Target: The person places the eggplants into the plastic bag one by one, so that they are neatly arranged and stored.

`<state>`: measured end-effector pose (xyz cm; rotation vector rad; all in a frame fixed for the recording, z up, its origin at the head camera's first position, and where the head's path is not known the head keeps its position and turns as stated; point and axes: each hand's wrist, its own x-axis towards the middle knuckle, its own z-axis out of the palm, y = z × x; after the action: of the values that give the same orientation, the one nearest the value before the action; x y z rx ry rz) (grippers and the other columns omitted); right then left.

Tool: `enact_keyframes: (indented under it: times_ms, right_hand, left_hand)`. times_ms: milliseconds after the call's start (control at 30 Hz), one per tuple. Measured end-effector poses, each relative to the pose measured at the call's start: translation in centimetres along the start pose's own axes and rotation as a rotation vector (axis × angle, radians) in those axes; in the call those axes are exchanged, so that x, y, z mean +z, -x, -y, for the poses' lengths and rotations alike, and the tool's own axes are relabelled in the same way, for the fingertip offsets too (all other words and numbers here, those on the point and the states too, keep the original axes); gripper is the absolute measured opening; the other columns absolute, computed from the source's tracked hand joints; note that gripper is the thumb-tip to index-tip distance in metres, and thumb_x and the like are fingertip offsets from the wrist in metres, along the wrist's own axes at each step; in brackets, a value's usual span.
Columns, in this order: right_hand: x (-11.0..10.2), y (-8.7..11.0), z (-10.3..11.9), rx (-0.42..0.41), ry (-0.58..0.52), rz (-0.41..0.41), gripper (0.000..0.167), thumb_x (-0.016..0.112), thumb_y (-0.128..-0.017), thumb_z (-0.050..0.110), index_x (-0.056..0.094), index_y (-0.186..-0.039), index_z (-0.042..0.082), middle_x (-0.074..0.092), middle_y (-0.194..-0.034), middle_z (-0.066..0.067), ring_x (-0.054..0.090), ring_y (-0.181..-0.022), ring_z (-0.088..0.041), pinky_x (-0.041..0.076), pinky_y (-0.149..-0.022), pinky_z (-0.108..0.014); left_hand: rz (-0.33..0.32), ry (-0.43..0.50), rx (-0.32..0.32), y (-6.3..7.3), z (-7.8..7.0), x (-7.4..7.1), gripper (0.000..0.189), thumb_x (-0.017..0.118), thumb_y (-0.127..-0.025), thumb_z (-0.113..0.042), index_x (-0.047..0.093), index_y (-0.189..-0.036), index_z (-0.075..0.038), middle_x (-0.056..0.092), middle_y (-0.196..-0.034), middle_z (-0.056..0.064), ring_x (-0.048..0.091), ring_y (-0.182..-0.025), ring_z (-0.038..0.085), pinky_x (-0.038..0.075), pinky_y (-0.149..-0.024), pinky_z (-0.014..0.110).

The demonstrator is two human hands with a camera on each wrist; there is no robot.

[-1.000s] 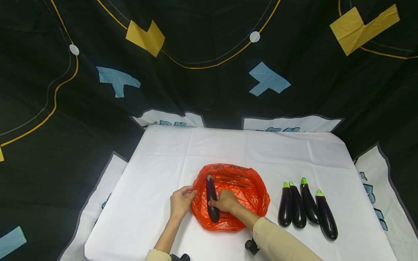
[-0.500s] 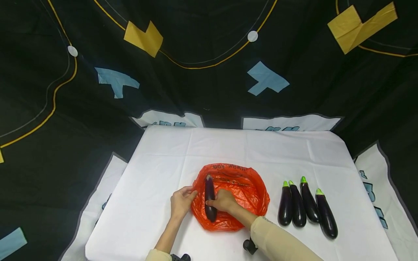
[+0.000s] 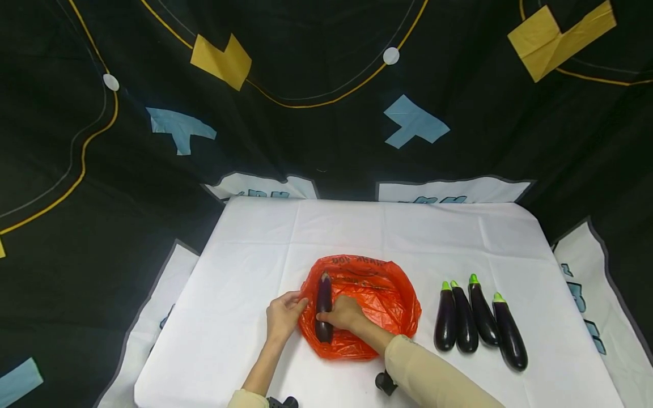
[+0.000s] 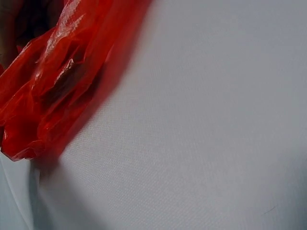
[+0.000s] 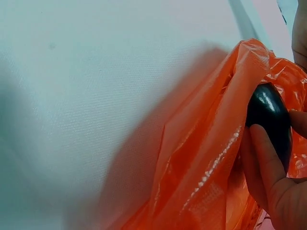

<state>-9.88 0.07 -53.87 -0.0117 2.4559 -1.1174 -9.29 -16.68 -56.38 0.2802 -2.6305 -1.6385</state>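
A red plastic bag [image 3: 390,309] stands with its mouth spread wide on the white table, dark print along its far side. My left hand [image 3: 283,318] pinches the bag's left rim between thumb and fingers. Inside the bag, near its left wall, my right hand [image 3: 349,313] grips a dark purple eggplant [image 3: 324,292] around its lower part, stem end pointing away from me. The right wrist view shows thumb and fingers on either side of the glossy eggplant [image 5: 269,108]. In the left wrist view the red bag [image 4: 72,81] fills the upper left corner.
Several eggplants with green caps lie side by side to the right of the bag, the outermost eggplant [image 3: 510,335] nearest the right edge. White cloth covers the table [image 3: 336,226]. A dark curtain [image 3: 316,147] with taped paper shapes hangs behind it.
My right hand has shifted slightly left with the eggplant, bringing it closer to the bag's left wall. My left hand stays at the rim.
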Motion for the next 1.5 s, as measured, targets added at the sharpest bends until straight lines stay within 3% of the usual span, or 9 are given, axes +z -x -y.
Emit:
enact_keyframes:
  times_ms: [667,933,1167,1400,1500]
  right_hand:
    - [0.1,-0.3,0.1,0.037,0.025,0.011,0.035,0.077,-0.077,0.033,0.058,-0.075,0.003,0.057,-0.054,-0.004,0.061,-0.052,-0.020,0.044,-0.044,-0.024]
    - [-0.1,-0.5,-0.6,0.032,-0.043,0.012,0.035,0.078,-0.076,0.033,0.059,-0.070,0.005,0.064,-0.059,-0.012,0.065,-0.054,-0.025,0.054,-0.053,-0.036]
    - [-1.2,-0.5,-1.1,0.019,-0.061,0.024,0.037,0.076,-0.079,0.035,0.064,-0.063,0.003,0.064,-0.057,-0.013,0.066,-0.055,-0.026,0.044,-0.043,-0.025]
    - [-2.6,-0.1,-1.1,0.019,-0.068,0.013,0.045,0.075,-0.079,0.035,0.052,-0.049,0.011,0.056,-0.046,-0.005,0.063,-0.051,-0.024,0.035,-0.038,-0.020]
    - [-3.0,0.1,-1.1,-0.006,-0.071,0.020,0.046,0.074,-0.081,0.035,0.052,-0.048,0.010,0.059,-0.049,-0.010,0.056,-0.045,-0.019,0.030,-0.038,-0.020]
  left_hand:
    - [-0.019,-0.036,0.010,0.0,0.2,0.0,0.017,0.073,-0.083,-0.014,0.073,-0.097,-0.004,0.071,-0.078,0.008,0.066,-0.067,0.015,0.052,-0.053,0.022]
    - [-0.016,-0.025,0.008,0.0,0.0,-0.1,0.018,0.074,-0.083,-0.015,0.073,-0.097,-0.003,0.071,-0.078,0.008,0.067,-0.068,0.015,0.052,-0.054,0.022]
    - [-0.027,-0.020,0.001,0.1,0.3,0.1,0.017,0.074,-0.083,-0.015,0.073,-0.096,-0.004,0.071,-0.077,0.008,0.067,-0.067,0.015,0.052,-0.054,0.023]
    - [-0.040,-0.043,0.005,0.1,0.4,0.0,0.016,0.075,-0.082,-0.015,0.073,-0.094,-0.005,0.071,-0.076,0.006,0.066,-0.065,0.014,0.051,-0.053,0.023]
    - [-0.041,-0.044,-0.001,0.0,0.4,-0.1,0.015,0.074,-0.082,-0.015,0.074,-0.094,-0.005,0.071,-0.077,0.006,0.066,-0.065,0.014,0.051,-0.053,0.023]
